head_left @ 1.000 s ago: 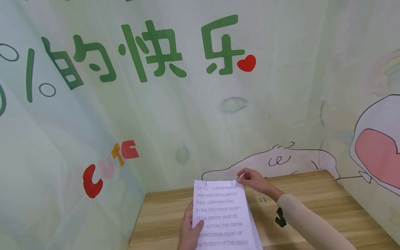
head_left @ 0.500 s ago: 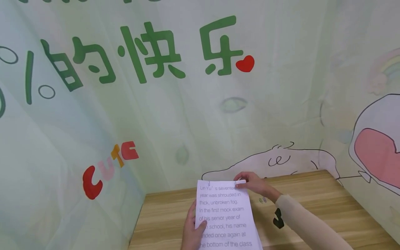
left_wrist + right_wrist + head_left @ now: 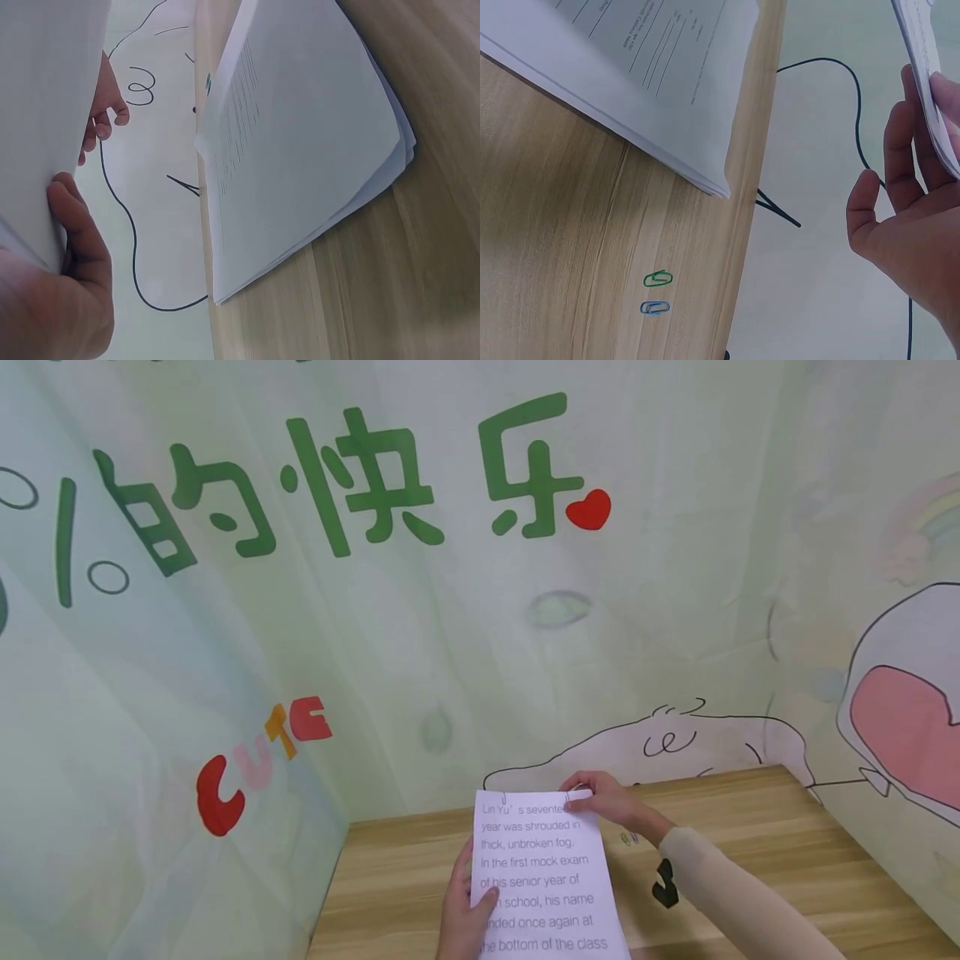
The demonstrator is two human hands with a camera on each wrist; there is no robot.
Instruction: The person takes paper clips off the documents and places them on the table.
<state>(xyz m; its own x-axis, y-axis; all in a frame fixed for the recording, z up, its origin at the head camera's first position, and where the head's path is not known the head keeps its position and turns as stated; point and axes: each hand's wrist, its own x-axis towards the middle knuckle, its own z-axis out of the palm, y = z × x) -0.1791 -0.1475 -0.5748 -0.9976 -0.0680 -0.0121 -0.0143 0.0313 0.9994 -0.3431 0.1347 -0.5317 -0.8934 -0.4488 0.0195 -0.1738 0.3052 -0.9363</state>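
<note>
A stack of printed sheets (image 3: 540,868) stands raised above the table, its large text toward me. My left hand (image 3: 467,906) grips its left side, thumb over the front; in the left wrist view that hand (image 3: 67,292) curls around the edge. At the top right corner my right hand (image 3: 606,798) pinches the sheets; in the right wrist view the right hand (image 3: 915,187) has its thumb on one face and fingers behind. A paper clip (image 3: 504,798) sits on the top edge at left. Another paper clip (image 3: 567,796) is by the right fingertips, partly hidden.
On the wooden table (image 3: 397,868) lies another pile of paper (image 3: 315,135). A green paper clip (image 3: 658,279) and a blue paper clip (image 3: 655,307) lie near it. A small black object (image 3: 664,885) shows beside the right forearm. A printed curtain (image 3: 420,635) hangs behind the table.
The held sheets have shifted slightly right with my left hand. My right hand has gone from the corner's outer edge to pinching over it, covering the end of the first text line.
</note>
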